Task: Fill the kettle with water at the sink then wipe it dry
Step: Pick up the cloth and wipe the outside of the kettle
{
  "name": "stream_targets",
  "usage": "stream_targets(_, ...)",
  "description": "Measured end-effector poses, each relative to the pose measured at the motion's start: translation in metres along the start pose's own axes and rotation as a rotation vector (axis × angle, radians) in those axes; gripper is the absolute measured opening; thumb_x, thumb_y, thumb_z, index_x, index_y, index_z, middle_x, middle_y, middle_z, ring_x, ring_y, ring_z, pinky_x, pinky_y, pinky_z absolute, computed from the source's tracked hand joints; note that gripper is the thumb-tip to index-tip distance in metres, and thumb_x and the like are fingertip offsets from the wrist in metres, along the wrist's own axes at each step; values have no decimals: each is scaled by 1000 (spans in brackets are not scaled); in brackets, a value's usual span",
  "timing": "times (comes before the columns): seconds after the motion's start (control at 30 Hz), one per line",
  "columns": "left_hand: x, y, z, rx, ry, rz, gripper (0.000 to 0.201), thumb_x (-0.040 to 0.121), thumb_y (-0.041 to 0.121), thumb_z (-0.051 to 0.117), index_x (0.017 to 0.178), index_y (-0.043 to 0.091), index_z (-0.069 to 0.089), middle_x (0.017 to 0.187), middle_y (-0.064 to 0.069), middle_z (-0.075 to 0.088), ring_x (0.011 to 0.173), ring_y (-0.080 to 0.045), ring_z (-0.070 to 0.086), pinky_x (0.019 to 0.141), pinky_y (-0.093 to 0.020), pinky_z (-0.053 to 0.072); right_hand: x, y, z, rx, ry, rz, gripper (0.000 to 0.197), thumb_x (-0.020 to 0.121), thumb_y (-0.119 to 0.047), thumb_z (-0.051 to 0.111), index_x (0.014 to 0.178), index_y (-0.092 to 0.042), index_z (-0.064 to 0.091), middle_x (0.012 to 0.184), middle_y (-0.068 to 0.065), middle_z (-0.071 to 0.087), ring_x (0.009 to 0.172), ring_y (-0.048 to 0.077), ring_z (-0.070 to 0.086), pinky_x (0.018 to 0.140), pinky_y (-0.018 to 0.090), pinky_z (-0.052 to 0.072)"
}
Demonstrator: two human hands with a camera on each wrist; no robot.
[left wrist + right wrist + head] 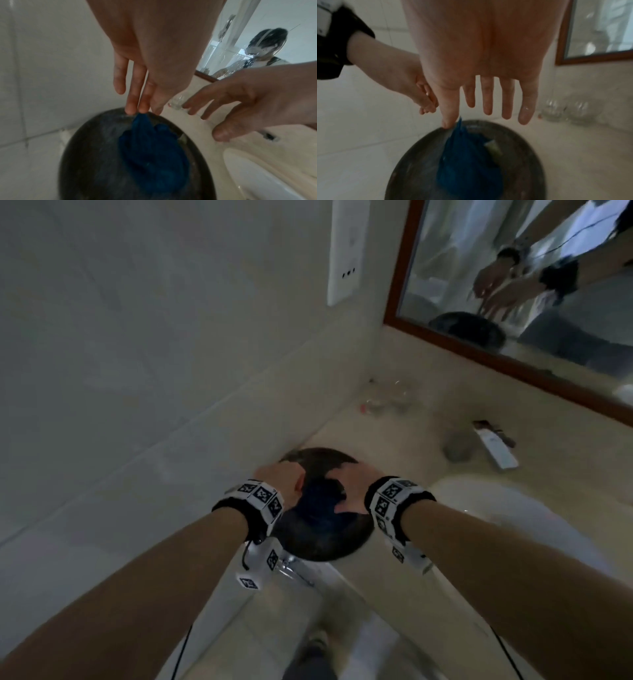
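**Both hands at the blue cloth on the dark tray; no kettle in view**

Nearest the person, a chrome fitting (294, 571), seemingly a tap, shows just below the left wrist, with the pale sink (257, 174) to its right. Beyond it a round dark tray (322, 542) sits on the beige tabletop (394, 436) against the tiled wall. A crumpled blue cloth (150, 151) lies on the tray beside a small pale tube (493, 148).

The left hand (142, 75) reaches down with fingers nearly straight, their tips pinching the cloth's far peak. The right hand (481, 75) hangs above with fingers spread and straight; its thumb tip touches the same peak, but the hand grasps nothing.

Farther back stand clear glasses (387, 397), a small grey object and a flat packet near the wood-framed mirror (513, 361).

The kettle cannot be seen in any view, so whether it is filled cannot be told. Picking up the cloth suggests the wiping step is being prepared. The next move would call for lifting the cloth clear of the tube and shaking it open before taking it to the kettle.
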State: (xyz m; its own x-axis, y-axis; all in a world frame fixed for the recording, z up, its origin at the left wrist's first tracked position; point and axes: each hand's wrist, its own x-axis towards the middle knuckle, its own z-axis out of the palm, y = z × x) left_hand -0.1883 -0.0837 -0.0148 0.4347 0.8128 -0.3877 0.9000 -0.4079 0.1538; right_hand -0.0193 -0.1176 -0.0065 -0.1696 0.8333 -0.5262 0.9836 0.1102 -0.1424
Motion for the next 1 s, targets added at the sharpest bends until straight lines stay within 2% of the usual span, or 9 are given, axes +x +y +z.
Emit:
stream_targets(0.1, 16, -23, 37, 10, -64, 4, 13, 89, 24, 60, 97, 14, 63, 106, -10, 68, 96, -32, 66, 78, -36, 52, 44, -23, 45, 3, -87, 17, 92, 75, -48, 72, 149, -36, 19, 154, 5, 24, 132, 41, 33, 104, 52, 41)
stream_targets(0.17, 22, -31, 51, 8, -82, 22, 16, 88, 26, 59, 100, 15, 63, 106, -9, 68, 97, -32, 66, 76, -35, 51, 63, -32, 70, 27, -119, 51, 93, 76, -43, 72, 149, -39, 15, 157, 4, 13, 135, 43, 27, 103, 54, 42)
stream_targets(0.33, 25, -40, 52, -21, -82, 92, 10, 88, 22, 56, 96, 17, 58, 98, -9, 68, 91, -32, 66, 73, -36, 51, 76, -41, 78, 49, -27, 45, 58, 81, -12, 65, 131, -25, 39, 132, 12, 38, 119, 39, 42, 92, 47, 50)
stream_targets(0.53, 37, -8, 4, -13, -4, 195, 10, 91, 20, 52, 99, 19, 57, 99, -9, 68, 89, -33, 65, 73, -39, 53, 49, -11, 22, 52, 129, 55, 36, 84, -16, 60, 116, -22, 47, 120, 10, 47, 111, 34, 48, 88, 44, 49)
stream_targets(0.63, 44, 43, -28, -12, 93, 326, 17, 91, 19, 53, 107, 16, 60, 102, -9, 68, 93, -33, 65, 78, -40, 54, 8, 27, -11, 62, 252, 135, 42, 83, -21, 61, 123, -23, 47, 119, 10, 50, 109, 34, 52, 87, 44, 49)
stream_targets(0.77, 48, 142, -59, 106, 169, 543, 16, 92, 23, 51, 104, 18, 61, 100, -5, 68, 89, -29, 65, 73, -35, 53, -79, 96, -30, 163, 391, 329, 38, 84, -22, 60, 120, -23, 48, 117, 10, 52, 108, 33, 55, 86, 41, 50)
stream_targets(0.87, 33, 237, -67, 190, 155, 742, 15, 93, 25, 49, 103, 22, 60, 100, -3, 66, 84, -25, 61, 71, -31, 43, -173, 146, -25, 279, 531, 500, 40, 84, -21, 61, 123, -22, 49, 117, 9, 52, 109, 31, 54, 89, 39, 48)
stream_targets(0.93, 12, 301, -64, 239, 172, 878, 8, 89, 24, 51, 95, 26, 56, 87, 4, 58, 75, -21, 52, 72, -31, 43, -244, 175, -11, 336, 612, 651, 38, 83, -22, 62, 119, -20, 52, 112, 10, 54, 103, 33, 56, 82, 35, 48)
stream_targets(1.0, -17, 361, -54, 254, 138, 991, 6, 84, 22, 53, 84, 27, 51, 81, 5, 53, 70, -20, 50, 63, -28, 41, -317, 198, 11, 408, 683, 824, 36, 81, -23, 61, 116, -18, 53, 110, 12, 54, 99, 33, 58, 75, 32, 44)
